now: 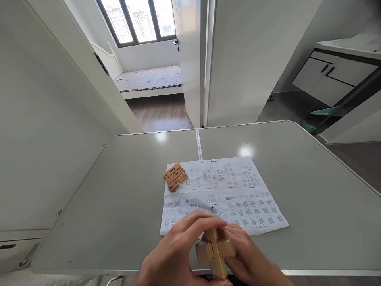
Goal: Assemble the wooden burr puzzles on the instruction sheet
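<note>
A light wooden interlocking puzzle [218, 260], made of crossed notched blocks, is held just above the table's near edge. My left hand [181, 246] wraps round it from the left, fingers over its top end and thumb near its bottom. From the right, my right hand [245, 252] grips its far side, with some fingertips hidden behind the blocks. Beyond both hands lies a white instruction sheet [214, 184] printed with many small line diagrams. Several reddish-brown notched wooden pieces [175, 176] rest side by side on the sheet's upper left corner.
The grey folding table [127, 206] has a metal rim and a centre seam. A white wall [53, 99] stands close on the left. Past the table, an open door [190, 59] leads to a room with a bed [151, 77]. White cabinets [333, 75] are at far right.
</note>
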`<state>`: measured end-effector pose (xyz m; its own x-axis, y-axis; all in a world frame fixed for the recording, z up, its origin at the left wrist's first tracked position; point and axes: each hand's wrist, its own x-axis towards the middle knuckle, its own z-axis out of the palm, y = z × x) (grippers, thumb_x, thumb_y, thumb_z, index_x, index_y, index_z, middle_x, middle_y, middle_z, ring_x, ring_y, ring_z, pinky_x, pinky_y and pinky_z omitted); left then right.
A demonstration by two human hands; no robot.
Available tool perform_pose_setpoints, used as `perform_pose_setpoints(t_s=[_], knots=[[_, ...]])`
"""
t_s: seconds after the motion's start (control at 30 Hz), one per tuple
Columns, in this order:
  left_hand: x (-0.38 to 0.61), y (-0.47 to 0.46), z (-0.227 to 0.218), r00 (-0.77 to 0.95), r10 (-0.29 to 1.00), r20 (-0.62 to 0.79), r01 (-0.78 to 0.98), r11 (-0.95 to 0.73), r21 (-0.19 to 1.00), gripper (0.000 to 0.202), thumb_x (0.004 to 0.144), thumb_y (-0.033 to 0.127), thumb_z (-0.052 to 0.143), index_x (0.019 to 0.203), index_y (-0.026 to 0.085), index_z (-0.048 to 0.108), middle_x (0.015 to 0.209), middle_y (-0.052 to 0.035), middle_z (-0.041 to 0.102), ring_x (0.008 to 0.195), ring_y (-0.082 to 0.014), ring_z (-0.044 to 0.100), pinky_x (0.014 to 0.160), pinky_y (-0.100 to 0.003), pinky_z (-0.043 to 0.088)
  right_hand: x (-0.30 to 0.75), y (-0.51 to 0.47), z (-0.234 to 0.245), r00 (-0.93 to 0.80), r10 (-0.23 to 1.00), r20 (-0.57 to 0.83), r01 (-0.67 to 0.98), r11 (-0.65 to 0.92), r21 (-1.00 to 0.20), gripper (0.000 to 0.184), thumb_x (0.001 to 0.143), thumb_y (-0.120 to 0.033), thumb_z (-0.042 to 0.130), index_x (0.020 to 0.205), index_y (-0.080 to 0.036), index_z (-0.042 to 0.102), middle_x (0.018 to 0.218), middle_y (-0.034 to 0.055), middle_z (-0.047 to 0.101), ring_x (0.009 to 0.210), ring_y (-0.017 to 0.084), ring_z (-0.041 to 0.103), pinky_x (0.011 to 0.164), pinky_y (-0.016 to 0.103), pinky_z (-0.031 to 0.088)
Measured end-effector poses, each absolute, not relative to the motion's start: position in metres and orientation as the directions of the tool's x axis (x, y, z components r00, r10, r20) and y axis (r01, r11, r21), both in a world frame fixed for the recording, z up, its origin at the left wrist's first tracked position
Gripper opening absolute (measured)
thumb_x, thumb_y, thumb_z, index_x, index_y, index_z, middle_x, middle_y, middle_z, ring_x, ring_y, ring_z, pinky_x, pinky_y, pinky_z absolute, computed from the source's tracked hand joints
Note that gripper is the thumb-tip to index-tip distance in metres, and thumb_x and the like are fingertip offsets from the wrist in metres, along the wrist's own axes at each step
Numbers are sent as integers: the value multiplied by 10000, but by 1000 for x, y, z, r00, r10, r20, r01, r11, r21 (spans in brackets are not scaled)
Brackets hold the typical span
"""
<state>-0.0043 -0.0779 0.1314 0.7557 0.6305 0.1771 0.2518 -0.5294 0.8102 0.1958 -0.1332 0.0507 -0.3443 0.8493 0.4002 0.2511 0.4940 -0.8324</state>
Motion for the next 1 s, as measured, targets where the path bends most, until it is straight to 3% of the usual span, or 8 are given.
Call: perform_pose_setpoints(t_s=[0.1,0.2,0.37,0.47,0.6,0.77,0.9,1.0], knots=[[-1,-73,138,799,581,152,237,-538,809,577,876,617,711,1293,235,600,1199,-120,679,1065,-274,690,883,-355,610,197,-133,54,-394,835,384,254,500,-828,180,1052,-268,410,992,-214,571,871,69,705,796,214,680,721,303,527],[2,-75,142,761,634,138,246,-478,843,709,961,813,295,1090,216,656,1064,-112,673,931,-253,667,810,-351,581,194,-133,54,-427,820,381,266,517,-813,185,1050,-251,409,961,-214,567,847,65,686,778,212,665,699,294,517],[7,-84,142,621,781,62,294,-305,906,780,1015,721,40,882,210,613,858,-65,622,745,-202,587,688,-321,494,189,-135,48,-438,809,392,281,537,-795,197,1053,-216,393,954,-212,564,838,58,679,750,201,653,709,288,515],[4,-88,139,603,794,79,299,-317,900,678,1066,642,93,950,205,599,925,-71,630,814,-206,606,753,-331,503,189,-135,49,-419,816,399,262,529,-807,154,1047,-214,413,1009,-216,562,866,58,698,770,204,677,730,287,519],[-10,-91,133,585,777,233,281,-463,840,617,972,778,379,1209,239,561,1138,-96,621,1009,-246,642,903,-363,554,193,-135,55,-385,842,377,268,494,-828,179,1024,-187,435,1126,-229,575,989,73,748,903,220,728,821,299,529],[-19,-93,123,696,691,193,348,-561,751,891,791,634,810,1506,291,404,1392,-121,622,1293,-312,620,1080,-407,542,195,-136,53,-366,843,394,282,504,-816,164,1002,-176,452,1077,-224,590,975,86,755,887,222,738,828,301,548],[-24,-97,111,727,667,165,360,-574,735,1047,739,495,910,1580,322,311,1437,-104,660,1308,-306,652,1108,-397,541,194,-139,50,-326,827,458,289,548,-785,170,986,-186,478,1107,-217,592,1017,104,769,970,236,747,866,302,551],[-27,-97,105,712,671,204,347,-590,729,1012,753,545,885,1577,302,351,1415,-117,685,1273,-321,683,1076,-397,566,195,-140,53,-321,840,437,277,525,-805,189,982,-172,470,1117,-229,589,1053,88,780,994,218,756,873,279,544]])
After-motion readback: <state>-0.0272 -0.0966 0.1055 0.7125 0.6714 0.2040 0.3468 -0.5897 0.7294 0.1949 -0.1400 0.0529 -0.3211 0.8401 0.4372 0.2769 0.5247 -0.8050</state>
